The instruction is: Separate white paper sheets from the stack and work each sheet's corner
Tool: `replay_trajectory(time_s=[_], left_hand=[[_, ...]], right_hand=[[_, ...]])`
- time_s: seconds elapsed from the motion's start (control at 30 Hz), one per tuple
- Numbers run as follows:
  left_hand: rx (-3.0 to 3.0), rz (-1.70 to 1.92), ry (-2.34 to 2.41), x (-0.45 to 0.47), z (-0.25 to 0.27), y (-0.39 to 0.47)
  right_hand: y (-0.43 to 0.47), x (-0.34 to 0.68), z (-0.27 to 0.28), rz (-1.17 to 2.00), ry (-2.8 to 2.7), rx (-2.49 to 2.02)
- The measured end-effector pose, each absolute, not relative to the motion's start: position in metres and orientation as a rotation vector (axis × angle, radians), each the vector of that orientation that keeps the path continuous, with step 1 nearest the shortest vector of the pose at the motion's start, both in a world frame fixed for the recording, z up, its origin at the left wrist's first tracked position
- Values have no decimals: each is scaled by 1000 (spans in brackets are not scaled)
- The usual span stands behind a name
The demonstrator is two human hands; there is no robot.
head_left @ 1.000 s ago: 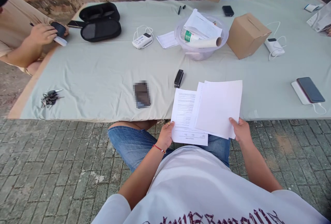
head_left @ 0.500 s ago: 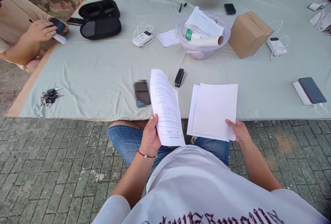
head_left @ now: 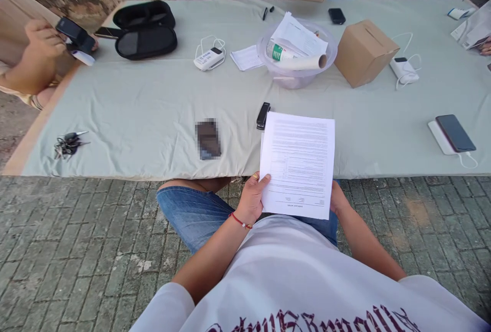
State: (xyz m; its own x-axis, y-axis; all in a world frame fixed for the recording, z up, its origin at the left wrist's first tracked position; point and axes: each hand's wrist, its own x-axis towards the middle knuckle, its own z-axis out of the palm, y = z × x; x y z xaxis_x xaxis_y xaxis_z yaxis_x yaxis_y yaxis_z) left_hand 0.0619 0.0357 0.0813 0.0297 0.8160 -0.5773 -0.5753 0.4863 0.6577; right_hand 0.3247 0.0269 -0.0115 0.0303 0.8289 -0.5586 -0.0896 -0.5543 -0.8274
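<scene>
Printed sheets of paper (head_left: 299, 163) lie one over another above my lap, overlapping the table's front edge. My left hand (head_left: 253, 196) grips their left side, thumb on top. At the right side my right hand (head_left: 338, 198) holds the paper from behind, its fingers mostly hidden under the sheets. The top page has lines of text and a small table, upside down to me. Just beyond the sheets' upper left corner lies a black stapler (head_left: 263, 115). A pixelated dark phone-like object (head_left: 208, 139) rests on the cloth to the left.
On the cloth-covered table (head_left: 153, 112) are keys (head_left: 69, 145), an open black case (head_left: 146, 30), a plastic basin (head_left: 295, 79) with papers, a cardboard box (head_left: 364, 53), power banks and a phone (head_left: 455, 133). Other people's hands (head_left: 44, 50) show at the left, the far side and the right edge.
My left hand has moved right, laying its printed sheet over the sheets in my right hand. The two separate sets now form one stack. A person at left has raised a dark device.
</scene>
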Motion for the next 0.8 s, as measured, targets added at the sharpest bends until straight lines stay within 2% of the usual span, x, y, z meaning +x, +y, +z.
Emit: replay_trajectory(time_s=[0.2,0.37,0.6,0.8], left_hand=[[322,1175,1389,52,33,26],[338,1180,1433,52,30,27],[361,1017,1216,51,36,24],[445,1063,1386,37,20,20]], right_hand=[[26,326,-13,1700,-628,-1572],[28,326,-6,1732,-551,-1546],[26,324,-9,1714,-601,-1567],[27,327,-9,1682,-579,-1603]])
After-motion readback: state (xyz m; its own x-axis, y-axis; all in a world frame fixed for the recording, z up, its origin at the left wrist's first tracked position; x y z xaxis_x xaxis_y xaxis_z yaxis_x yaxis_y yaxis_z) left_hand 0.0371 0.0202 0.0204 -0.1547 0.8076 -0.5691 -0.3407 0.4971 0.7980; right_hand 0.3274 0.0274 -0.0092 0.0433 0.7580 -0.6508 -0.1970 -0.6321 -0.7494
